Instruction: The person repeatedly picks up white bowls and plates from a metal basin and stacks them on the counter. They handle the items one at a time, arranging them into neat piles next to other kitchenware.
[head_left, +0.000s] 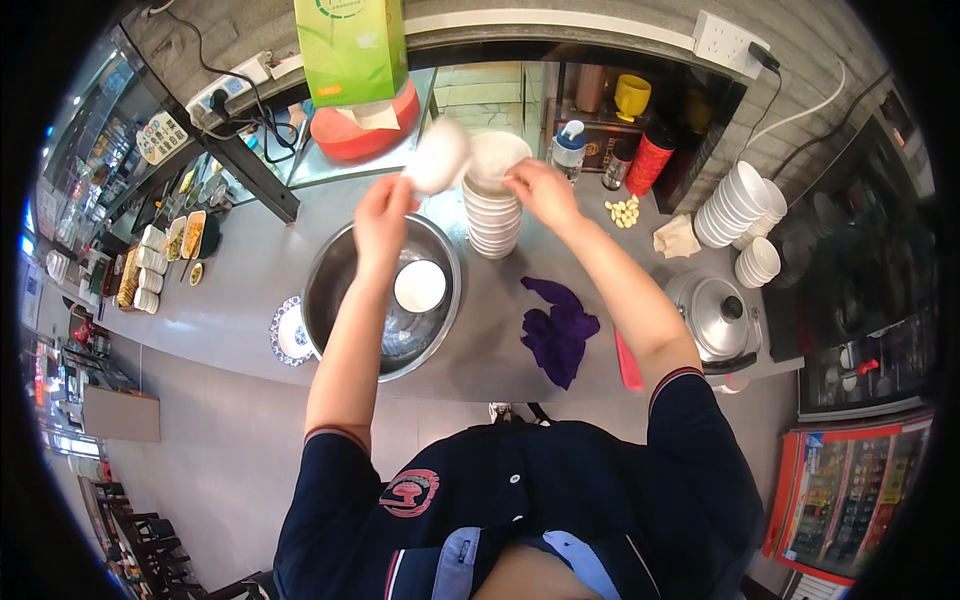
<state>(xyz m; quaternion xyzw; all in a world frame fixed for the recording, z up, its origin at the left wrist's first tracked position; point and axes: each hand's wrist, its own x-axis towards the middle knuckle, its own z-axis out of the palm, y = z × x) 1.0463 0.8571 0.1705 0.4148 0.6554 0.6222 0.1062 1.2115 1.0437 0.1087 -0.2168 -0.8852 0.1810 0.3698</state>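
A white bowl (439, 156), blurred by motion, is gripped at its edge by my left hand (384, 214), above the far rim of a large metal basin (455, 300). My right hand (541, 191) holds the rim of the top white bowl (499, 154) at a tall stack of white bowls (493, 225) just right of the basin. Inside the basin sits another white bowl (420, 286). On the counter, nearer to me than the stack, lies a crumpled purple cloth (561, 334).
A blue-patterned plate (291, 334) lies by the basin's left side. Rightward are a lidded metal pot (712, 315), stacked bowls (735, 206), a beige cloth (676, 235), peeled garlic cloves (622, 212) and a red bottle (650, 161). A green box (352, 52) stands behind.
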